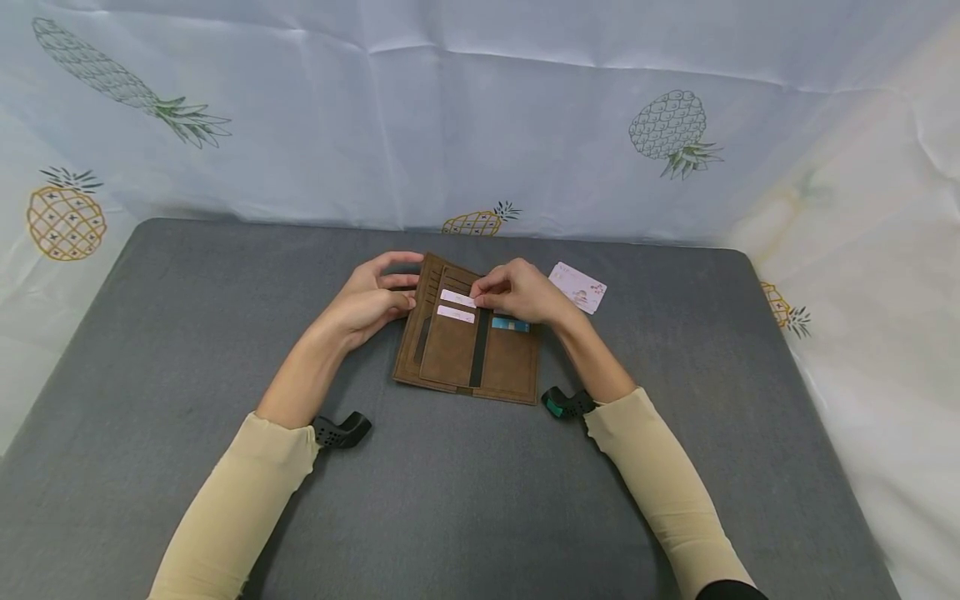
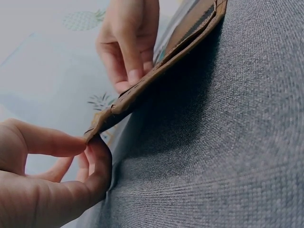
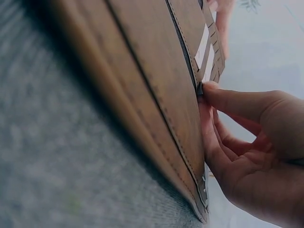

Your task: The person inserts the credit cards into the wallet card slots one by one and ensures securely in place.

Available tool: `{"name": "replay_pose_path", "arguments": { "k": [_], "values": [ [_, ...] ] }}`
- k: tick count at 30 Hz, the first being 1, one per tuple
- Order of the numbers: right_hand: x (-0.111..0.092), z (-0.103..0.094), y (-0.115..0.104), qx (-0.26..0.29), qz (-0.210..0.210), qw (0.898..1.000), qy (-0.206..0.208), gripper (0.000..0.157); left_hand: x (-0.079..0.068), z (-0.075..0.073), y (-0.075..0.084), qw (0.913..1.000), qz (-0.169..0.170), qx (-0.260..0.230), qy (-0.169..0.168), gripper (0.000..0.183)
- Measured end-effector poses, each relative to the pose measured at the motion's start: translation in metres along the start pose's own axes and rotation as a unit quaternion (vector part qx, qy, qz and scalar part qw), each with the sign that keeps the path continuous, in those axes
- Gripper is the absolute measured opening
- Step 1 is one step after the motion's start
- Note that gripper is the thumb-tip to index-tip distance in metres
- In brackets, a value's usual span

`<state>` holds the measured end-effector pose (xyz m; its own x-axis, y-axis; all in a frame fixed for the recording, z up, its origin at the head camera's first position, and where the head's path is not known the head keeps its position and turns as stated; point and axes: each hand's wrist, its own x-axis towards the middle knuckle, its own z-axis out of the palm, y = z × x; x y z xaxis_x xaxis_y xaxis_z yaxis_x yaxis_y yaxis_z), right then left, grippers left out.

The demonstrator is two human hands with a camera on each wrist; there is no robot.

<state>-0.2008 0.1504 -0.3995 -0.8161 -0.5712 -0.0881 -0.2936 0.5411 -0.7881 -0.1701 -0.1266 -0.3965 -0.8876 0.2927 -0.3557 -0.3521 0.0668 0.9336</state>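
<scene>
An open brown wallet (image 1: 450, 354) lies in the middle of the table, its left side raised off the cloth. My left hand (image 1: 372, 302) pinches that left edge between thumb and finger, as the left wrist view shows (image 2: 52, 175). Two pale pink cards stick out of the left panel's slots, an upper card (image 1: 456, 297) and a lower card (image 1: 455, 314). At the right end of the upper card, my right hand (image 1: 521, 292) pinches with thumb and fingertips; the fingers partly hide the spot. A blue card (image 1: 511, 324) shows in the right panel.
Behind my right hand lies a small stack of pink cards (image 1: 577, 287). Grey cloth covers the table (image 1: 450, 500). A pale curtain (image 1: 480, 125) with pineapple prints hangs along the back edge. Black wrist devices (image 1: 342, 431) stick out beside both forearms.
</scene>
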Motion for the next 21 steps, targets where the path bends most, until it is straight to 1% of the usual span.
{"name": "replay_pose_path", "arguments": {
  "k": [6, 12, 17, 21],
  "values": [
    [-0.001, 0.001, 0.000, 0.003, 0.012, 1.000, -0.001, 0.013, 0.000, 0.000, -0.001, 1.0000, 0.001, -0.001, 0.001, 0.075],
    [-0.003, -0.004, 0.002, 0.031, 0.018, 0.999, -0.007, 0.017, 0.000, 0.000, -0.002, 1.0000, -0.002, -0.009, -0.002, 0.074],
    [-0.008, -0.016, 0.006, 0.054, 0.024, 0.998, 0.000, 0.022, -0.001, -0.001, -0.002, 1.0000, -0.001, -0.005, -0.003, 0.073],
    [-0.015, -0.032, 0.008, 0.064, 0.037, 0.997, 0.013, 0.025, -0.002, -0.001, 0.000, 1.0000, 0.000, 0.003, -0.004, 0.072]
  ]
}}
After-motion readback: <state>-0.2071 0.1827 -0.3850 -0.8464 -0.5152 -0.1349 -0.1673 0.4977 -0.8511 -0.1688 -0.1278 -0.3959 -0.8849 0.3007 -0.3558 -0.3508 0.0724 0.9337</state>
